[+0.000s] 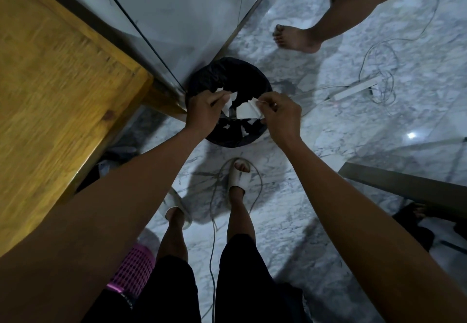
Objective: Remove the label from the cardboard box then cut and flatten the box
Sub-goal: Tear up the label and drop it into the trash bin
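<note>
I stand over a round black bin [257, 80] lined with a dark bag, on the marble floor. My left hand [202, 113] pinches a torn white scrap of label [228, 101] above the bin. A larger white piece of label [246, 111] is pinched by my right hand [280, 115] just beside it. Several small white scraps [244, 128] lie inside the bin. The cardboard box is not in view.
A wooden table [50, 95] fills the left side, with a pale cabinet [177, 6] behind the bin. Another person's bare feet [295, 37] stand at the back right. Cables and a power strip [353, 91] lie on the floor; a pink basket [134, 267] sits by my legs.
</note>
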